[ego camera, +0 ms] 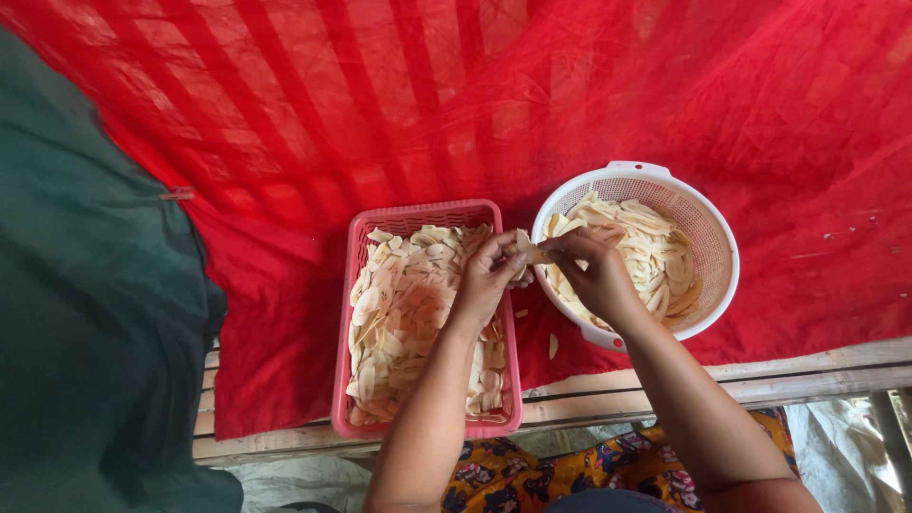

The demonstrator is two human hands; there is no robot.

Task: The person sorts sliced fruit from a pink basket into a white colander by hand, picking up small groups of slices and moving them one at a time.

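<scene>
Red cloth (665, 85); slice (532, 253) lengthwise left-right.

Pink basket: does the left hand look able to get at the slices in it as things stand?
Probably yes. The left hand is right above the open pink basket, nothing covering its pale slices; but it shares a slice with the right hand.

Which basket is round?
The white basket, beside the right hand, is round. The pink basket, under the left hand, is a rectangle.
</scene>
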